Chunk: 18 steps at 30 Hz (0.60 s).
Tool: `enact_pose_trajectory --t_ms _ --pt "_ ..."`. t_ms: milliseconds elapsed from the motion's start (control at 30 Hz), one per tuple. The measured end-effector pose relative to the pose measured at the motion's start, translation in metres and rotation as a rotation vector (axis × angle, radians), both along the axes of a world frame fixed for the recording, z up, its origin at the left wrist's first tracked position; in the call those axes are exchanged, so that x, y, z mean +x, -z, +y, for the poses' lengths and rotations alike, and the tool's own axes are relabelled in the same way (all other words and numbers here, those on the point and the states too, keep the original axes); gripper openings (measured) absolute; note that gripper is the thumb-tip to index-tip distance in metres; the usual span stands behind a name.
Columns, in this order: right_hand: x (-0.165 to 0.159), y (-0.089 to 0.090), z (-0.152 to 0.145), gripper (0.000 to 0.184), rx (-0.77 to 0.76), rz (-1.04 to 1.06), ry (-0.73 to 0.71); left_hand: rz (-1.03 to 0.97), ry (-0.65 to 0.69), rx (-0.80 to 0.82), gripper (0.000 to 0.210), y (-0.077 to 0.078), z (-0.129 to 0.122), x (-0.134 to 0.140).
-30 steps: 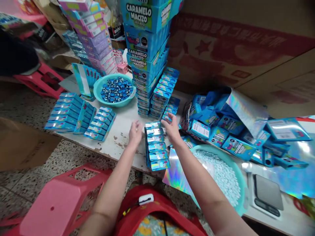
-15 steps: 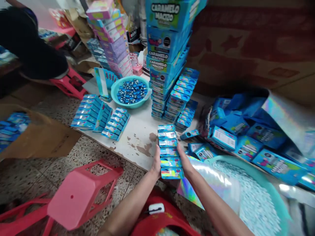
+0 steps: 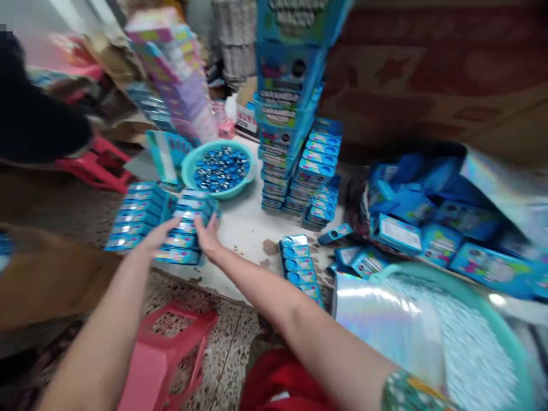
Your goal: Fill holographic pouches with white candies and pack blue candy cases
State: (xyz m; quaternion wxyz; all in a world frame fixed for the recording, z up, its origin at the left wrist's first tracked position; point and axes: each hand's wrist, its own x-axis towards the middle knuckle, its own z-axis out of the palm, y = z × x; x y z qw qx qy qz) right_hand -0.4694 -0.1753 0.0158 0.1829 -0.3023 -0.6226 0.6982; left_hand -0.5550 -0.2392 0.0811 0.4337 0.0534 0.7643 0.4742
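Note:
My left hand (image 3: 160, 235) and my right hand (image 3: 208, 234) press from either side on a row of small blue boxes (image 3: 182, 240) at the table's left part, both hands closed around it. This row sits beside or over other rows; whether it rests on the table cannot be told. Just to its left stand more rows of the same blue boxes (image 3: 132, 217). Behind them is a turquoise bowl (image 3: 252, 171) of blue and silver wrapped pieces. A separate row of blue boxes with round cut-outs (image 3: 299, 265) lies on the table in front of me.
Tall stacks of blue boxes (image 3: 280, 114) rise at the table's back. On the right are a pile of loose blue boxes (image 3: 440, 240), a shiny holographic sheet (image 3: 381, 314) and a big turquoise tub (image 3: 509, 337) of pale pieces. A red stool (image 3: 149, 365) stands below left.
Both hands have moved left from the table's middle with a row of blue boxes, now by the other rows. A row with round cut-outs now shows where they were. The view has shifted.

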Motion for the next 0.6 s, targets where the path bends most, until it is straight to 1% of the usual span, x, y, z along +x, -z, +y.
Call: enact_pose_trajectory --t_ms 33,67,100,133,167,200,233,267,300,333,367,400,433,467,500,533,567,600 --pt "0.001 0.001 0.004 0.100 -0.090 -0.088 0.032 0.069 0.030 -0.029 0.050 -0.001 0.001 -0.007" --pt "0.010 0.000 0.009 0.102 -0.123 -0.125 0.051 0.142 0.073 -0.031 0.053 -0.003 0.002 -0.011" --pt "0.028 -0.003 0.016 0.101 -0.098 -0.123 0.081 0.206 0.143 -0.019 0.057 -0.007 0.003 -0.012" --pt "0.055 -0.008 0.022 0.096 -0.012 -0.082 0.100 0.276 0.233 0.011 0.060 -0.011 0.005 -0.009" --pt "0.090 -0.015 0.029 0.087 0.104 -0.022 0.116 0.356 0.329 0.058 0.063 -0.016 0.008 -0.002" --pt "0.131 -0.022 0.034 0.074 0.221 0.033 0.120 0.461 0.405 0.118 0.064 -0.020 0.013 0.011" --pt "0.178 -0.029 0.038 0.059 0.325 0.049 0.159 0.587 0.454 0.185 0.062 -0.024 0.019 0.031" --pt "0.228 -0.034 0.041 0.043 0.425 0.025 0.202 0.745 0.445 0.244 0.057 -0.026 0.028 0.060" --pt "0.278 -0.036 0.043 0.031 0.516 -0.030 0.309 0.926 0.385 0.261 0.051 -0.025 0.039 0.096" --pt "0.328 -0.036 0.045 0.024 0.591 -0.113 0.447 1.053 0.394 0.265 0.043 -0.022 0.053 0.139" --pt "0.375 -0.033 0.047 0.022 0.651 -0.217 0.589 1.072 0.477 0.337 0.034 -0.017 0.068 0.188" --pt "0.419 -0.028 0.049 0.023 0.710 -0.320 0.689 1.011 0.596 0.457 0.029 -0.009 0.085 0.239" --pt "0.457 -0.022 0.052 0.024 0.755 -0.418 0.772 0.945 0.768 0.537 0.027 0.001 0.103 0.291" --pt "0.490 -0.015 0.056 0.026 0.803 -0.498 0.815 0.932 0.955 0.556 0.026 0.011 0.120 0.339" --pt "0.517 -0.009 0.059 0.026 0.862 -0.570 0.825 0.957 1.103 0.526 0.027 0.022 0.136 0.383" --pt "0.539 -0.002 0.063 0.027 0.911 -0.625 0.826 1.000 1.207 0.498 0.031 0.033 0.150 0.420" --pt "0.556 0.004 0.067 0.027 0.956 -0.666 0.816 1.039 1.295 0.470 0.031 0.043 0.162 0.449" --pt "0.568 0.010 0.070 0.027 0.990 -0.694 0.805 1.078 1.366 0.433 0.029 0.053 0.170 0.472"
